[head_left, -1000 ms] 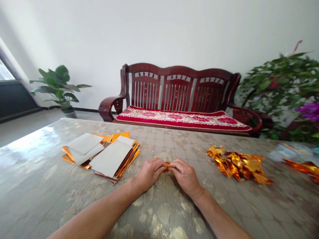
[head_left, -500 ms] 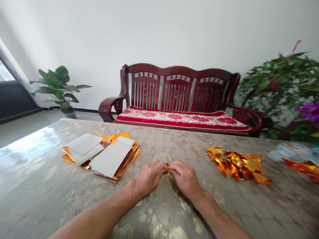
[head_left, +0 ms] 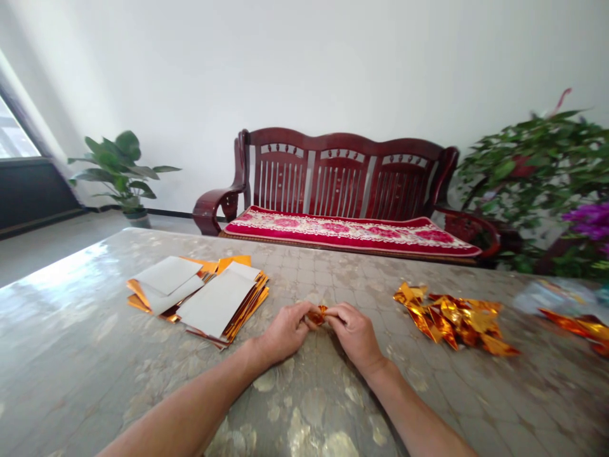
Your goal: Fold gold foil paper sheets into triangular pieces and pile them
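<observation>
Between my two hands is a small folded piece of shiny gold foil paper [head_left: 318, 315], partly hidden by my fingers. My left hand [head_left: 288, 329] pinches its left side, thumb and fingers closed on it. From the other side, my right hand [head_left: 353, 331] grips its right end between thumb and fingertips. Left of my hands lies a loose stack of foil paper sheets [head_left: 217, 303], pale backs up with gold edges showing. A heap of folded gold foil pieces [head_left: 454, 315] rests to the right of my right hand.
The table [head_left: 157, 393] has a glossy patterned cover. A clear plastic bag [head_left: 552, 295] and an orange foil piece [head_left: 578, 327] lie at the far right. Beyond the table stand a wooden bench [head_left: 340, 168] with a red cushion, and potted plants [head_left: 118, 165] on both sides.
My fingers have shifted on the foil paper, and more of it shows between them. The whole view has moved slightly; the stack and heap lie as before.
</observation>
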Demonstrator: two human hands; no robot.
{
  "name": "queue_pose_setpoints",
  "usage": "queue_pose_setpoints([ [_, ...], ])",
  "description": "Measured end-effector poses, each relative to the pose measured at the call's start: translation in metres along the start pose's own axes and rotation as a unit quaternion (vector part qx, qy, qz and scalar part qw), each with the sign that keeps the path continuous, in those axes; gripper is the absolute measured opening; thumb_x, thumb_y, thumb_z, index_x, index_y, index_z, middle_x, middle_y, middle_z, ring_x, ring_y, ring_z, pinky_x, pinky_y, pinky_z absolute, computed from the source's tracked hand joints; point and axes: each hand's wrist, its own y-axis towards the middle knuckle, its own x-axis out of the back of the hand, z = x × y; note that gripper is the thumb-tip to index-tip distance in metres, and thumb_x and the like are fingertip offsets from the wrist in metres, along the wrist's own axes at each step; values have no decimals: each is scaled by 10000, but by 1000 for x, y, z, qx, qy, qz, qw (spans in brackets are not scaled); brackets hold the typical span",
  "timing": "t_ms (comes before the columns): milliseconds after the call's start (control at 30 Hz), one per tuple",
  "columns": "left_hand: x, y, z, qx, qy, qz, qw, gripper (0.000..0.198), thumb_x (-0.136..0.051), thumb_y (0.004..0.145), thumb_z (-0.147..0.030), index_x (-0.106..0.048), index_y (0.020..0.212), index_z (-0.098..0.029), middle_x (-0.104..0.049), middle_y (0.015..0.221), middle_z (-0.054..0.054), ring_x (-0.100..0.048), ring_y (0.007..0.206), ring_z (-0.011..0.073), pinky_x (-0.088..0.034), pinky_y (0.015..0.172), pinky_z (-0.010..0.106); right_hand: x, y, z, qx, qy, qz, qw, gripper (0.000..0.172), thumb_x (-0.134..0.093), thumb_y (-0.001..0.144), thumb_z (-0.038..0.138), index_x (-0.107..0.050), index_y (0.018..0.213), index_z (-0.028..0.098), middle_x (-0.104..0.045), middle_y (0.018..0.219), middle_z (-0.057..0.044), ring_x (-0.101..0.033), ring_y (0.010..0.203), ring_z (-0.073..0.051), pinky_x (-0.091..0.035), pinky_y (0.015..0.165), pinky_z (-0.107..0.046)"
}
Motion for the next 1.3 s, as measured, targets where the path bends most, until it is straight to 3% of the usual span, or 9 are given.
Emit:
queue_pose_setpoints([
  [233, 1, 2, 6, 37, -49, 3, 998, 404, -405, 717, -42, -654, 998, -188, -737, 912, 1, -706, 831, 145, -531, 795, 240, 2, -1, -1, 5, -13, -1, 1000, 163, -563, 866, 190, -707, 806, 238, -673, 782, -12, -642, 762, -163, -467, 704, -249],
  [567, 4, 0, 7, 36, 17, 6, 999, 313, -404, 866, -135, -642, 1055, -210, -744, 902, 1, -695, 854, 155, -514, 804, 254, 2, -1, -4, 2, -15, -1, 1000, 152, -565, 870, 207, -709, 835, 240, -678, 800, -16, -647, 777, -170, -482, 706, -259],
  [1300, 6, -1, -2, 47, 79, -1, 996, 244, -404, 945, -254, -633, 1027, -232, -732, 883, -4, -675, 834, 159, -474, 761, 237, 1, 0, -3, -4, -11, 7, 1000, 157, -572, 870, 188, -716, 842, 242, -679, 810, -16, -645, 787, -172, -485, 721, -265],
])
